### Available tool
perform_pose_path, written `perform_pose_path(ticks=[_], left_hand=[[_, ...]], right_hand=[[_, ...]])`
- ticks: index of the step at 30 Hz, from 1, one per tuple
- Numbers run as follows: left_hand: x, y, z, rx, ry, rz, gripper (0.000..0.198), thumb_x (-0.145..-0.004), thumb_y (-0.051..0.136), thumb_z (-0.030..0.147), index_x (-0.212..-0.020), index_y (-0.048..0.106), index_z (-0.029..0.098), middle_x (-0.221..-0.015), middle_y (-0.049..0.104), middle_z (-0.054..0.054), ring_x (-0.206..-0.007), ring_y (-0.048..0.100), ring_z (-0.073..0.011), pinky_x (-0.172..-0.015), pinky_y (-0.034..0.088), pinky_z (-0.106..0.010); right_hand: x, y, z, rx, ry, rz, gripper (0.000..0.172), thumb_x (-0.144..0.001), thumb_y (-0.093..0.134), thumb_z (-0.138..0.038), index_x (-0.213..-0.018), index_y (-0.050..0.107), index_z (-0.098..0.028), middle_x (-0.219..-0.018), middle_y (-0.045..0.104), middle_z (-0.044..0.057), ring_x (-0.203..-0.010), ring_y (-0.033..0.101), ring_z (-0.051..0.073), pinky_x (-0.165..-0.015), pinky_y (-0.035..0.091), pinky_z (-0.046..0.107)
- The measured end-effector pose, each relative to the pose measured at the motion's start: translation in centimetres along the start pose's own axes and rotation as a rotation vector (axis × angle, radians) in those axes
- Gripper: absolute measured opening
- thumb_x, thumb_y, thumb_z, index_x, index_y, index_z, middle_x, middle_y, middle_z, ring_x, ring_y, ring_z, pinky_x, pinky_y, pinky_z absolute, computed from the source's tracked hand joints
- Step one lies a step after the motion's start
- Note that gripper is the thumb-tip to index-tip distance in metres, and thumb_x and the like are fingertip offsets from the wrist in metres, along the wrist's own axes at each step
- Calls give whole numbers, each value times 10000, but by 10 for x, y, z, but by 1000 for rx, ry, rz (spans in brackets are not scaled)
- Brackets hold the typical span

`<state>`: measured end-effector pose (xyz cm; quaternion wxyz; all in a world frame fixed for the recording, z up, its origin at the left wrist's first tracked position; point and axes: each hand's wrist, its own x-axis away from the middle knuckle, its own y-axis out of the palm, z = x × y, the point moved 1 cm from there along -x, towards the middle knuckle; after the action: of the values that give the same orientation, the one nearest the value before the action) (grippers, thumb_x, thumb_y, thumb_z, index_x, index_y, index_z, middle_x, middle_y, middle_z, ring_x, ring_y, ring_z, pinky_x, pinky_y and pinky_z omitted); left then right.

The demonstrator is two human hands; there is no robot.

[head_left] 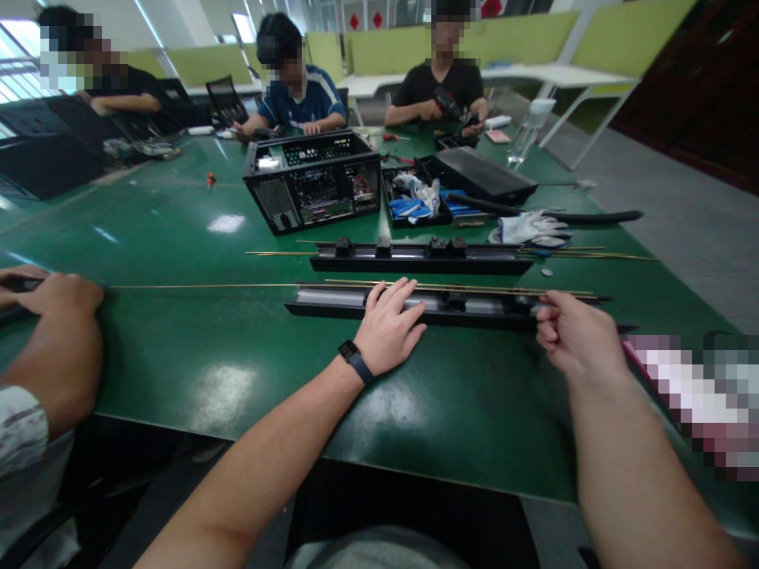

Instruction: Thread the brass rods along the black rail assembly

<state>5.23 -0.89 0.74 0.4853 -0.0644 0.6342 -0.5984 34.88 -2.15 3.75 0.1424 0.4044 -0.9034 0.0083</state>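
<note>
My left hand (388,324), with a dark band on its wrist, lies flat on a long black rail (332,300) in front of me, fingers stretched out over its middle. My right hand (572,332) is curled at the rail's right end, pinching thin brass rods (474,289) that run along the top of the rail. A second black rail (415,258) with small black blocks on it lies parallel just behind, with more brass rods beside it.
The green table (195,348) holds an open black computer case (311,180), a black tool case (474,178) with blue items, white gloves (527,227) and a clear bottle (527,130). A neighbour's hands (56,316) rest at the left. Three people sit at the far side.
</note>
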Motion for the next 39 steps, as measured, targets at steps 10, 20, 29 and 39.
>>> perform_pose_path(ticks=[10,20,29,39], left_hand=[[-1,-2,1,3,-4,-2,288,-997,716,295,-1270,760,213,-1616,574,-176,-1546,503,-344,-1305,330,-613],[0,-1,0,-6,4,4,291,-1005,707,297,-1275,758,202,-1612,575,-182,-1545,504,-341,-1304,336,-606],[0,-1,0,-3,12,15,293,-1006,705,296,-1277,757,199,-1608,577,-189,-1541,508,-345,-1303,337,-608],[0,-1,-1,4,9,14,292,-1005,704,295,-1278,756,206,-1616,570,-187,-1542,510,-339,-1303,339,-607]], right_hand=[[2,1,-2,-26,43,-10,140,-894,702,-160,-808,594,-177,-564,570,-40,-304,363,65,-265,211,179],[2,1,-3,-31,53,-2,130,-923,669,-166,-817,596,-180,-565,559,-45,-305,359,65,-264,217,178],[0,-1,-2,-47,56,-7,134,-931,639,-162,-804,603,-176,-553,567,-31,-302,354,74,-256,210,188],[-1,0,2,-30,48,-62,139,-901,699,-170,-795,609,-170,-581,581,-29,-306,363,66,-257,213,182]])
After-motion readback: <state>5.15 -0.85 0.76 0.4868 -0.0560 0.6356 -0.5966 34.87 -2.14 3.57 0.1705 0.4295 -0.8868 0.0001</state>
